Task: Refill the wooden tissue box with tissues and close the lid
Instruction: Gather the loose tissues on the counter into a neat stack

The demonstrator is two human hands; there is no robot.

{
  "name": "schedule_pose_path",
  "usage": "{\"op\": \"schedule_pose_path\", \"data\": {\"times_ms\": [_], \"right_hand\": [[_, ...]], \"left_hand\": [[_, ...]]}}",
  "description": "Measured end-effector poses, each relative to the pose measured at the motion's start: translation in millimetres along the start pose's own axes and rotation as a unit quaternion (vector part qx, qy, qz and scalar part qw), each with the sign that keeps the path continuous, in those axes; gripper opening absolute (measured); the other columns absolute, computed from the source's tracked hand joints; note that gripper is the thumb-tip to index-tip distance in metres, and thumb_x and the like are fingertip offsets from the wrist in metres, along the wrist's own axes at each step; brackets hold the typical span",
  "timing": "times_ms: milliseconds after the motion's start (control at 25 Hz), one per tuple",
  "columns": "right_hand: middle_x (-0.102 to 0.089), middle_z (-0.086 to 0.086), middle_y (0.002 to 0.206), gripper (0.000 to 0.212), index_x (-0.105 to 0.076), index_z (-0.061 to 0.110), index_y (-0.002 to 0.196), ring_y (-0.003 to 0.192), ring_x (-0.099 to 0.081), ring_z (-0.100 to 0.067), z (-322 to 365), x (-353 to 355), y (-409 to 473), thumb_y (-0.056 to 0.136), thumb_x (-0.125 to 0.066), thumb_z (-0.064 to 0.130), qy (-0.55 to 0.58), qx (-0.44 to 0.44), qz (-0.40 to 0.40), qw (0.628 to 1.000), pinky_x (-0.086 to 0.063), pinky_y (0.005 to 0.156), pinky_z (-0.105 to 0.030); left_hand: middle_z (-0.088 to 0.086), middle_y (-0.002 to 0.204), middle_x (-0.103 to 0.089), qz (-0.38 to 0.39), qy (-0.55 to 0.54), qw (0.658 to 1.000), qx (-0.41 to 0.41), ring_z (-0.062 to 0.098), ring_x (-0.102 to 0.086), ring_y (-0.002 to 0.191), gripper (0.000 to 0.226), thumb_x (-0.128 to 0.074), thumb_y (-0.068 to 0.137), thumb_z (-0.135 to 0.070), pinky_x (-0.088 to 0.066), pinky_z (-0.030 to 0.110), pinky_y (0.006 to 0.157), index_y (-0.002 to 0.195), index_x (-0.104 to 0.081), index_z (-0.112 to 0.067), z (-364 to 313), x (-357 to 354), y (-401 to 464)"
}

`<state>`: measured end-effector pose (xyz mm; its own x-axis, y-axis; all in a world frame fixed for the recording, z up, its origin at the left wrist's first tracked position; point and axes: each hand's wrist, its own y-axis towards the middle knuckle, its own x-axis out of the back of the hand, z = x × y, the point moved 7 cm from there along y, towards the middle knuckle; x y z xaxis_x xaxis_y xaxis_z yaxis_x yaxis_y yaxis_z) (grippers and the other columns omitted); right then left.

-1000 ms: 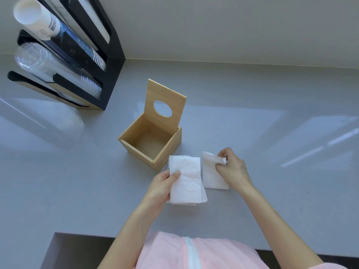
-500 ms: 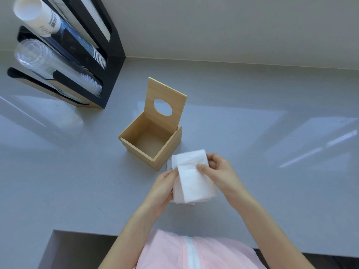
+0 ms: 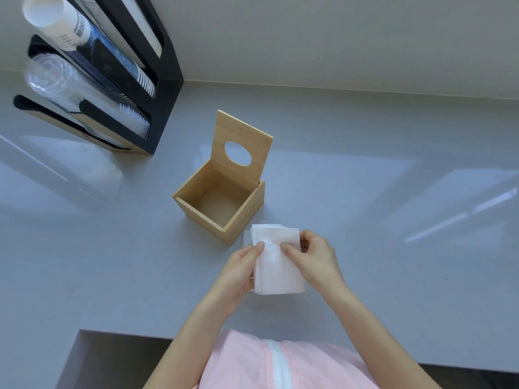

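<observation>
Here I see both hands, left (image 3: 238, 269) and right (image 3: 314, 255), pinching the tissues (image 3: 276, 266). They seem lifted just beside the box (image 3: 222, 203); its lid (image 3: 241, 148) stands open.

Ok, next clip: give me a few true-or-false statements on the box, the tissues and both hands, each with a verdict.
1. The wooden tissue box is empty inside. True.
2. Its lid is shut. False: it stands open, upright at the box's far side.
3. Both the left hand and the right hand hold the tissue stack. True.
4. The tissues are already in the box. False: they are outside it, near its front corner.
5. The cup dispenser stands to the right of the box. False: far left.
</observation>
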<state>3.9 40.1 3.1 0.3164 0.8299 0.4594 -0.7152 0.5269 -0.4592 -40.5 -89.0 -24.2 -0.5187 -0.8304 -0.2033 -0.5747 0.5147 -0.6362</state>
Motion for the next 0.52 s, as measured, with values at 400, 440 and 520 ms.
{"op": "schedule_pose_path", "data": {"times_ms": [400,440,520], "right_hand": [[-0.063,0.003,0.088,0.013,-0.059,0.017,0.093,0.083,-0.060,-0.019,1,-9,-5,0.083,-0.061,0.024,-0.018,0.022,0.017,0.999,-0.049,0.076,-0.035],[-0.063,0.004,0.086,0.011,-0.057,0.018,0.091,0.081,-0.059,-0.017,1,-11,-6,0.083,-0.061,0.024,-0.021,0.027,0.023,0.999,-0.048,0.075,-0.034],[-0.063,0.003,0.085,0.009,-0.058,0.019,0.089,0.081,-0.059,-0.017,-1,-12,-6,0.084,-0.060,0.026,-0.006,0.031,0.032,0.999,-0.049,0.077,-0.033]], "left_hand": [[-0.002,0.083,-0.072,0.005,0.007,1.000,-0.028,0.008,-0.069,0.070,0.020,-0.046,0.094,-0.019,-0.053,0.024,0.064,0.098,-0.066,-0.016,5,3,-8],[-0.004,0.081,-0.073,0.001,0.004,1.000,-0.027,0.007,-0.069,0.070,0.020,-0.046,0.094,-0.018,-0.053,0.023,0.064,0.096,-0.066,-0.017,6,5,-11],[-0.007,0.077,-0.074,-0.009,-0.003,1.000,-0.026,0.006,-0.069,0.069,0.022,-0.045,0.094,-0.018,-0.052,0.024,0.065,0.092,-0.066,-0.020,8,9,-17]]}}
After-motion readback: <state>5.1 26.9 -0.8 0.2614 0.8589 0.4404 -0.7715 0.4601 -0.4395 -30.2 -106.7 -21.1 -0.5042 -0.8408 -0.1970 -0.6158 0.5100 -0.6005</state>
